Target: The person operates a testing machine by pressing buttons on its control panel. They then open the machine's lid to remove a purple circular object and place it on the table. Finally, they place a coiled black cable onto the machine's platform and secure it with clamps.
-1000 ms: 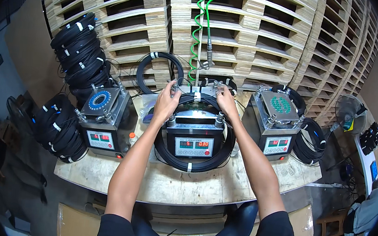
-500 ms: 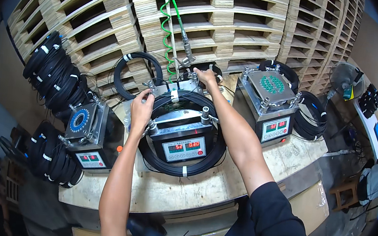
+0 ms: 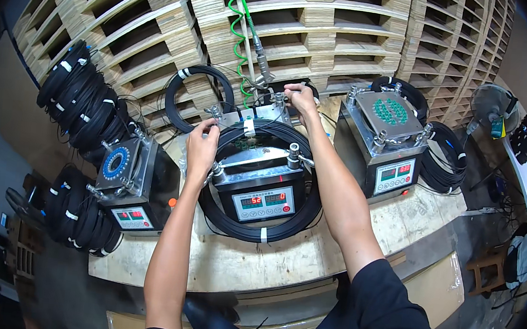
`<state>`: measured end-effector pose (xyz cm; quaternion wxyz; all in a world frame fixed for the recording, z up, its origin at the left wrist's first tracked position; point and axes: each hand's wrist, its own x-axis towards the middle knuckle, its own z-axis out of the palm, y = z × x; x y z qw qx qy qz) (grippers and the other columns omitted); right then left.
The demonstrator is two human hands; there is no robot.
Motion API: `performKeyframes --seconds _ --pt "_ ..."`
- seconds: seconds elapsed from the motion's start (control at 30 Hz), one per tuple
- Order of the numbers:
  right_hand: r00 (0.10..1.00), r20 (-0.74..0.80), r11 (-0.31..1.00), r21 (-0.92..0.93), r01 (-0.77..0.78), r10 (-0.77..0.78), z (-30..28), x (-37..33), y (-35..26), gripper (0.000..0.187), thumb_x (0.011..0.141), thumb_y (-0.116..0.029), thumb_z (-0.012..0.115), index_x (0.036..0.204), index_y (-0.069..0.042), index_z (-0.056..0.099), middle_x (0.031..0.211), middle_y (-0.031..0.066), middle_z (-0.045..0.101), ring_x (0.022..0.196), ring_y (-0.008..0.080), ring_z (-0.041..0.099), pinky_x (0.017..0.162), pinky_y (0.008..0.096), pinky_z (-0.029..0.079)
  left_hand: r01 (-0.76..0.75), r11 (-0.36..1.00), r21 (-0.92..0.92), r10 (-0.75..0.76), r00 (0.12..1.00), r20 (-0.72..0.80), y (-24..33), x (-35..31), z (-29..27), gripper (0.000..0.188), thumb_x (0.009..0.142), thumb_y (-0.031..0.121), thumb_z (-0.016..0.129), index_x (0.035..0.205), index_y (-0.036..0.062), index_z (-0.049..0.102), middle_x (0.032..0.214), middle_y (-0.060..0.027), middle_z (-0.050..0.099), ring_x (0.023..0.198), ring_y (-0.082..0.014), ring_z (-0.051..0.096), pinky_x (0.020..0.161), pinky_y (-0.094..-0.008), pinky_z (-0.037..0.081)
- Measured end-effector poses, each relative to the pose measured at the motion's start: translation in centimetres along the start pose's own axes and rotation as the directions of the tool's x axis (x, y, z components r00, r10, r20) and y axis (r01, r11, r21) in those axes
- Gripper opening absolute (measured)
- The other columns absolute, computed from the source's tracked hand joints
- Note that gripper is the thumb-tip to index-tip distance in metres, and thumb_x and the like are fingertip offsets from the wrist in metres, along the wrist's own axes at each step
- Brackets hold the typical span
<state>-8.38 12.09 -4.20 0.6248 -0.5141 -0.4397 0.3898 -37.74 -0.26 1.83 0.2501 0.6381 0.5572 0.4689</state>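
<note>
The middle test machine (image 3: pixel 262 204), a black box with a metal plate on top and a red digital display, stands in front of me. A coil of black cable (image 3: pixel 264 234) with white ties is looped around it. My left hand (image 3: pixel 201 148) is at its back left corner, fingers curled next to a metal clamp post (image 3: pixel 217 113). At the back right corner, my right hand (image 3: pixel 302 99) has thumb and fingers drawn together beside another post (image 3: pixel 278 99). What either hand grips is too small to make out. A front post (image 3: pixel 293 155) with a swing bolt stands untouched.
Similar machines stand left (image 3: pixel 128 179) and right (image 3: pixel 382 135), with blue and green fittings on top. Stacked black cable coils (image 3: pixel 83 104) are at the left. Wooden pallets (image 3: pixel 305 15) rise behind the plywood table (image 3: pixel 227 267). A green coiled air hose (image 3: pixel 240 46) hangs behind the middle machine.
My right hand has come slightly off the back right post, its fingers drawn closer together. My left hand stays at the back left corner. The middle display's right-hand reading has changed.
</note>
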Motion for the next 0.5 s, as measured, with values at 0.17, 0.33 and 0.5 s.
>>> performKeyframes --seconds 0.17,0.33,0.5 --pt "0.978 -0.14 0.959 -0.261 0.114 -0.154 1.0 -0.2 -0.9 0.03 0.087 -0.016 0.063 0.112 0.0 0.068 0.093 0.015 0.071 0.083 0.0242 0.069 0.077 0.036 0.056 0.008 1.0 0.015 -0.008 1.0 -0.011 0.2 -0.2 -0.3 0.038 0.088 0.021 0.059 0.115 -0.0014 0.071 0.083 -0.0119 0.069 0.068 -0.0174 0.062 0.065 -0.0329 0.049" --pt "0.93 -0.155 0.815 -0.544 0.201 -0.333 1.6 0.1 -0.7 0.04 0.082 -0.032 0.073 0.107 -0.001 0.069 0.103 0.0219 0.072 0.102 0.0351 0.068 0.094 0.0416 0.052 -0.064 0.998 0.015 0.065 0.997 -0.038 -0.2 0.0 0.1 0.038 0.087 0.02 0.059 0.115 -0.0018 0.07 0.086 -0.0124 0.069 0.069 -0.0182 0.063 0.066 -0.0338 0.05" --pt "0.928 -0.146 0.826 -0.517 0.222 -0.342 1.5 -0.1 -1.1 0.039 0.083 -0.035 0.075 0.106 -0.004 0.071 0.105 0.0212 0.072 0.107 0.0362 0.067 0.096 0.0428 0.051 -0.026 0.999 0.029 0.027 0.999 -0.033 -0.1 0.1 -0.1 0.036 0.087 0.02 0.06 0.115 0.0002 0.071 0.092 -0.0131 0.071 0.072 -0.019 0.065 0.069 -0.0332 0.051"
